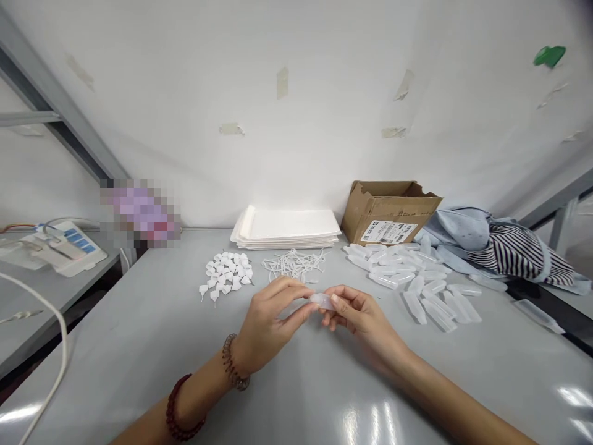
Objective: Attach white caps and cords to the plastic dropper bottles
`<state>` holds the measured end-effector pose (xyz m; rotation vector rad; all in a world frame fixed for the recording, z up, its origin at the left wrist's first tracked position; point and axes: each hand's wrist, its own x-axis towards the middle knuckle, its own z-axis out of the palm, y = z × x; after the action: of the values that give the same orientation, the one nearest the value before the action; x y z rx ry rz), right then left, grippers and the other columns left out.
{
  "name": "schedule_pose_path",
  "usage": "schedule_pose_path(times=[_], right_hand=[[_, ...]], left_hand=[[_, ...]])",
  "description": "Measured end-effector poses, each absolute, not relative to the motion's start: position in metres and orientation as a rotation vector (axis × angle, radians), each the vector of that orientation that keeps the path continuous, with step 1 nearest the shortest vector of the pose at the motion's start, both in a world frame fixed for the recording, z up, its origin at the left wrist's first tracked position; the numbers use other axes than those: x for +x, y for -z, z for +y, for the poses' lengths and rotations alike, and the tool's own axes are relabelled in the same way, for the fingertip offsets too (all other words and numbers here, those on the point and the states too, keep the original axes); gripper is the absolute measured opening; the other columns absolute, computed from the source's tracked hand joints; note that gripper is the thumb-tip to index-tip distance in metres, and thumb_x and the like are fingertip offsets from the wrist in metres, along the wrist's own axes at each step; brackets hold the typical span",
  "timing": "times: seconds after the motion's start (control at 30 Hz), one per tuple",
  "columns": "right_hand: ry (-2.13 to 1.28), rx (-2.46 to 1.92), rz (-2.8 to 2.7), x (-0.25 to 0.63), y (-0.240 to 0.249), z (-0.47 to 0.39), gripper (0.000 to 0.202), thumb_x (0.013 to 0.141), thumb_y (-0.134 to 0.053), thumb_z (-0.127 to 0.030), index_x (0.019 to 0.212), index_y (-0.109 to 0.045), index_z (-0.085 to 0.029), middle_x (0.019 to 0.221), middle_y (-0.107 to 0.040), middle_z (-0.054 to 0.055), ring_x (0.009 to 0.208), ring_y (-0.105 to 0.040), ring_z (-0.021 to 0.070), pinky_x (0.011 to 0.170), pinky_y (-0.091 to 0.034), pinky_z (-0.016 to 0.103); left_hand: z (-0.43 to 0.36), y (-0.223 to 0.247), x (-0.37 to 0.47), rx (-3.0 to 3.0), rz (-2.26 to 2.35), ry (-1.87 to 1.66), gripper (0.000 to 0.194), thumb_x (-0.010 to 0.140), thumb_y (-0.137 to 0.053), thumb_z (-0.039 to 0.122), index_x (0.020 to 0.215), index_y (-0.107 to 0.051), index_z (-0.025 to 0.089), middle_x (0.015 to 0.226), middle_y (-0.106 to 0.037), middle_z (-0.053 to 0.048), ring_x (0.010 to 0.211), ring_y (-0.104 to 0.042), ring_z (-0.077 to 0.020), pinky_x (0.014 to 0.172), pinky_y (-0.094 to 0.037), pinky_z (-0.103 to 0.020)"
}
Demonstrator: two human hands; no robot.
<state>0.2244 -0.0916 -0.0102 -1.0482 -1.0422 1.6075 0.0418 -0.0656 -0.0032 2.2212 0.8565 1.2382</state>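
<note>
Above the middle of the table, both hands meet on one translucent plastic tube (323, 301). My left hand (273, 318) pinches its left end between thumb and finger. Around the tube's right part, my right hand (359, 314) has its thumb and fingers closed, hiding that end. Just behind my hands lies a tangle of thin white cords (296, 264). To the left of the cords are several small white pointed pieces (227, 272), some with thin dark stems. More translucent plastic tubes (424, 287) are strewn in a loose pile to the right.
Against the wall stand a stack of white sheets or envelopes (290, 227) and an open cardboard box (391, 213). Blue and striped cloth (514, 247) lies at the right. A white cable (60, 346) hangs at the left, near a side shelf holding a white-and-blue item (76, 247).
</note>
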Motion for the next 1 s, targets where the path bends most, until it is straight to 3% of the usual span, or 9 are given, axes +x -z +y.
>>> schedule_pose_path(times=[0.2,0.5,0.7,0.87,1.0], right_hand=[[-1.543,-1.091,-1.103,0.224,0.013,-0.092,0.035,0.075,-0.069,-0.047,0.085,-0.063,-0.014,0.064,-0.065,0.002,0.061,-0.058,0.0123,0.062,-0.045,0.027],[-1.922,-0.887,-0.974,0.218,0.020,-0.097,0.033,0.082,-0.062,-0.046,0.081,-0.061,-0.013,0.072,-0.066,0.004,0.055,-0.060,0.0095,0.052,-0.044,0.021],[-1.928,-0.813,-0.884,0.218,0.022,-0.097,0.030,0.083,-0.063,-0.043,0.081,-0.063,-0.013,0.070,-0.062,0.001,0.051,-0.056,0.0069,0.051,-0.045,0.019],[-1.946,-0.797,-0.826,0.219,0.022,-0.096,0.030,0.085,-0.061,-0.042,0.084,-0.065,-0.012,0.072,-0.062,0.002,0.052,-0.057,0.0064,0.054,-0.046,0.018],[-1.959,-0.788,-0.829,0.218,0.020,-0.097,0.033,0.084,-0.060,-0.045,0.090,-0.065,-0.013,0.074,-0.064,0.003,0.054,-0.059,0.0077,0.055,-0.046,0.020]], left_hand=[[-0.066,0.005,0.041,2.230,0.846,-1.182,0.016,0.085,-0.059,0.016,0.099,-0.068,0.018,0.088,-0.065,-0.007,0.081,-0.061,-0.0169,0.071,-0.051,-0.030],[-0.064,-0.004,0.039,1.929,0.913,-0.929,0.015,0.084,-0.061,0.028,0.091,-0.072,0.021,0.087,-0.066,-0.005,0.080,-0.061,-0.0175,0.074,-0.050,-0.031],[-0.057,-0.012,0.030,1.807,0.879,-0.715,0.017,0.081,-0.064,0.034,0.093,-0.072,0.025,0.094,-0.067,-0.004,0.090,-0.057,-0.0194,0.082,-0.045,-0.033],[-0.059,-0.012,0.031,1.797,0.961,-0.750,0.024,0.079,-0.066,0.036,0.101,-0.068,0.025,0.096,-0.065,-0.003,0.090,-0.054,-0.0190,0.083,-0.044,-0.033],[-0.060,-0.011,0.034,1.800,0.945,-0.790,0.018,0.083,-0.061,0.037,0.090,-0.068,0.022,0.087,-0.063,-0.003,0.087,-0.054,-0.0187,0.081,-0.044,-0.032]])
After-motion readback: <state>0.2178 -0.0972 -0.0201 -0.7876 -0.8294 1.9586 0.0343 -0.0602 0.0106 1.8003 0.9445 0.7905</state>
